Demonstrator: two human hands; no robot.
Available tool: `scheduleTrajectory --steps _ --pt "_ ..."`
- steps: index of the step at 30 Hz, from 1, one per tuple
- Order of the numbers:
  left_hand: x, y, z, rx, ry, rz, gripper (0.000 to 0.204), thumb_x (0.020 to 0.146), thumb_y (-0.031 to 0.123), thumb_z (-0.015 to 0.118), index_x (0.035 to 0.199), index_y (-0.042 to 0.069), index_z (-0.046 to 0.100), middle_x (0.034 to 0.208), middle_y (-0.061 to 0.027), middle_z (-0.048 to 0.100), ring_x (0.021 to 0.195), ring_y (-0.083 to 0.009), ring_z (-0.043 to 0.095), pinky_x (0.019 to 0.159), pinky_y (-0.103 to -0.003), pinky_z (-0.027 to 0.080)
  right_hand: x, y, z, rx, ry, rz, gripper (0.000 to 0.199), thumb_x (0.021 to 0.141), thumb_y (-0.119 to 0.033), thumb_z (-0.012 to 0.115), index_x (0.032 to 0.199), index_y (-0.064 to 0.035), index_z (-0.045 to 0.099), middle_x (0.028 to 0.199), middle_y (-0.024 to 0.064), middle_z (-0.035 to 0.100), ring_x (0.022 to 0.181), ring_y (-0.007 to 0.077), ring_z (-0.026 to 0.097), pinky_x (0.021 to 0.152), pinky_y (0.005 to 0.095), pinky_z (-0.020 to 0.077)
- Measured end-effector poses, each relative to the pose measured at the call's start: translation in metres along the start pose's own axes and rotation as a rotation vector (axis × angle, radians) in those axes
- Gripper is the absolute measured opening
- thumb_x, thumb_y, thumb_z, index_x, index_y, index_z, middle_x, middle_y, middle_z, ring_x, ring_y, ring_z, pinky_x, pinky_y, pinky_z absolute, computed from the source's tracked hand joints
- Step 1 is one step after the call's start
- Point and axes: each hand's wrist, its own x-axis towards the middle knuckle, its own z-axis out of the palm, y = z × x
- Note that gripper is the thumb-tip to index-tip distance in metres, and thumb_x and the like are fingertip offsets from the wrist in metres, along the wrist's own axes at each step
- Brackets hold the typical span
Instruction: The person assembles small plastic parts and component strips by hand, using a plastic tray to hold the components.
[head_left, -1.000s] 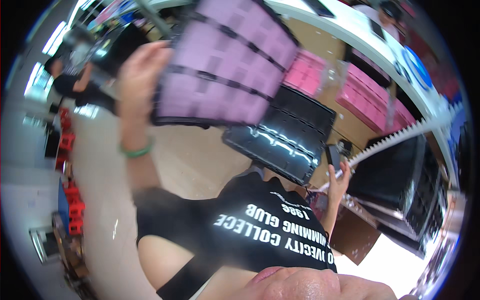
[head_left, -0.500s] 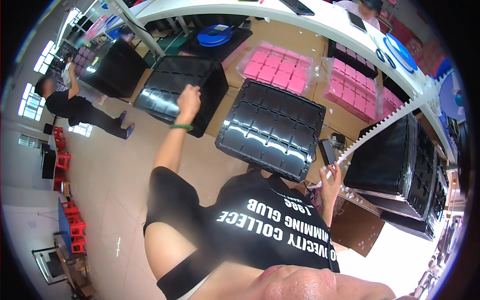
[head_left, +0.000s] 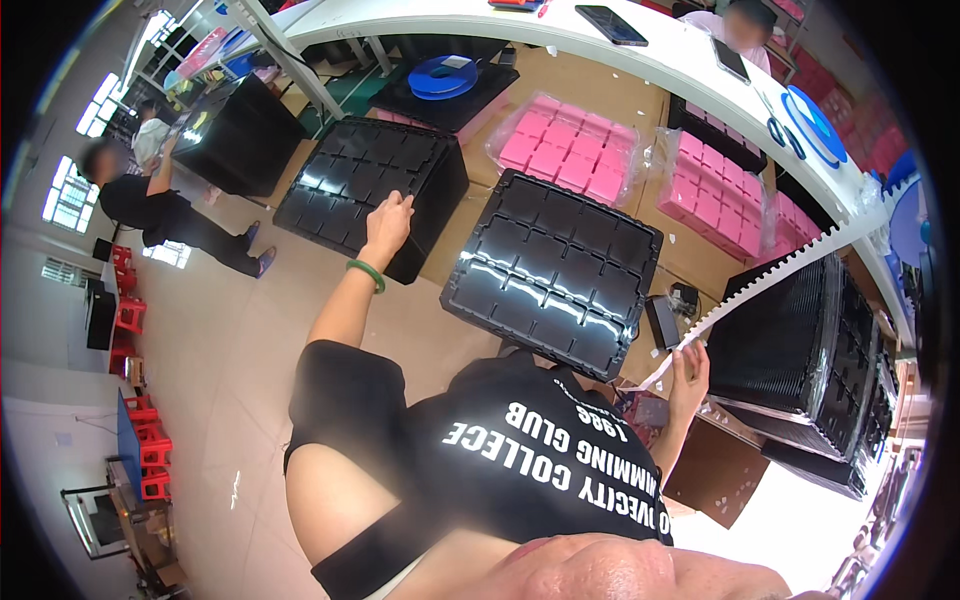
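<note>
The left hand [head_left: 387, 222] lies on the black tray stack [head_left: 372, 190], so its palm and the tray cells beneath it cannot be seen. The right hand [head_left: 690, 372] grips a white strip [head_left: 760, 285] whose upper end blurs into the desk [head_left: 700, 75] rim. The person's shirt hides the near corner of the second black tray stack [head_left: 553, 270]. Pink trays [head_left: 570, 150] sit in plastic wrap that dulls their detail. 2 people at far left are too small to tell what they handle.
</note>
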Motion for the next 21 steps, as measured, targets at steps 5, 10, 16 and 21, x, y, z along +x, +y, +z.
scheduleTrajectory --steps 5,10,16,21 --pt "0.026 0.011 0.004 0.112 -0.149 0.049 0.021 0.088 0.022 0.06 0.105 0.009 0.064 0.094 -0.0121 0.059 0.081 -0.0322 0.066 0.067 -0.043 0.053 0.028 0.016 -0.016 0.024 0.022 -0.079 0.046 0.088 -0.017 0.068 0.128 0.0003 0.053 0.116 0.0147 0.063 0.11 0.0193 0.057 0.096 0.0317 0.042" --pt "0.015 0.002 -0.011 0.148 -0.268 0.015 0.025 0.09 0.022 0.056 0.114 0.016 0.059 0.096 -0.0137 0.059 0.081 -0.0359 0.066 0.066 -0.047 0.054 0.041 0.02 -0.026 0.017 0.051 -0.126 0.043 0.087 -0.017 0.07 0.124 0.0008 0.057 0.112 0.0136 0.065 0.107 0.0182 0.059 0.097 0.0301 0.0415" --pt "0.023 0.112 -0.018 0.151 0.029 0.091 0.049 0.078 0.027 0.071 0.119 0.006 0.056 0.11 -0.0124 0.058 0.1 -0.0301 0.057 0.079 -0.044 0.048 0.076 0.026 -0.027 -0.233 0.274 -0.264 0.066 0.077 -0.028 0.077 0.13 0.0016 0.051 0.129 0.0212 0.055 0.12 0.0309 0.052 0.103 0.0378 0.0388" --pt "0.013 0.271 -0.016 -0.878 -0.217 0.307 0.043 0.084 0.022 0.067 0.122 0.004 0.059 0.118 -0.0163 0.056 0.106 -0.0311 0.057 0.087 -0.038 0.048 0.157 0.051 -0.02 -0.308 0.055 -0.239 0.052 0.075 -0.033 0.077 0.115 -0.0033 0.064 0.11 0.0173 0.065 0.103 0.0296 0.063 0.09 0.0384 0.0474"
